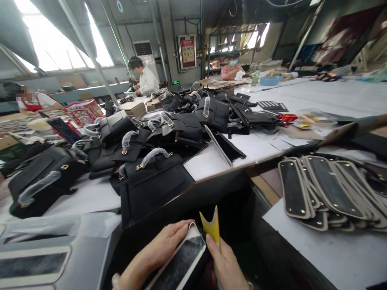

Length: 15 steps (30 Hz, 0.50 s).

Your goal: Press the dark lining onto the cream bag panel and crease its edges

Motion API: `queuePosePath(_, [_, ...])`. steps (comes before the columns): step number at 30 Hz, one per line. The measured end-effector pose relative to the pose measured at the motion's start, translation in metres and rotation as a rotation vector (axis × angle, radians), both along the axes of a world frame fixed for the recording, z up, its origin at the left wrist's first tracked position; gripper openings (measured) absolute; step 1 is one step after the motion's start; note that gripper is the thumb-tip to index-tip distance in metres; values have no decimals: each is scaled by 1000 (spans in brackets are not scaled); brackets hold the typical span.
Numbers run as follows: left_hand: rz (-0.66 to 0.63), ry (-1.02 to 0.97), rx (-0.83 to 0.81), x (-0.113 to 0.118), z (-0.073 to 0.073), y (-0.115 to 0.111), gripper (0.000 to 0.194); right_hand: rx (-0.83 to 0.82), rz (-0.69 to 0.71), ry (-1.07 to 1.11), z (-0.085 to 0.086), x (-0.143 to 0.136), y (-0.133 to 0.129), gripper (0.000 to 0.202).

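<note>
At the bottom centre, my left hand (160, 247) is closed on the edge of a black bag piece with pale, cream-coloured borders (181, 262). Its top corner points away from me. Right beside it, my right hand (226, 264) grips a yellow tool with a forked, V-notched tip (211, 226), held upright. The right thumb lies along the tool, close to the piece's corner. Lower parts of the piece and of the tool's handle run out of view or are hidden. Just beyond my hands lies a black handbag (157, 181) with a plastic-wrapped handle.
Many black handbags (181, 127) are heaped on the white table (208, 161). Stacked black panels with pale rims (323, 185) lie at right. A grey sheet-covered surface (87, 249) is at lower left. Co-workers (148, 80) sit farther back. A blue basin (270, 81) stands at back right.
</note>
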State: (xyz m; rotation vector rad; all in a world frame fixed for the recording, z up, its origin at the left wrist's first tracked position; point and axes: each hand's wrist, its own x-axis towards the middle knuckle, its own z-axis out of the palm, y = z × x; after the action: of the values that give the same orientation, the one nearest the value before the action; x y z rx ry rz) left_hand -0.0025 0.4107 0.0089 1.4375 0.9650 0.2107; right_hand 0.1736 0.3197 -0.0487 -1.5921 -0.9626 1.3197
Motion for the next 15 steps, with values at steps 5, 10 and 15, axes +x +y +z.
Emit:
queuePosePath(5, [-19,36,23,-2,-7,0,56,63,-32,-88,-10,-11,-3,65])
queuePosePath(10, [-62,22,54,-3,-7,3,53,125,-17,-152,-7,-11,-3,65])
queuePosePath(15, [-74,40,82,0,-3,-2,55,-21,148,89,-11,6,9,69])
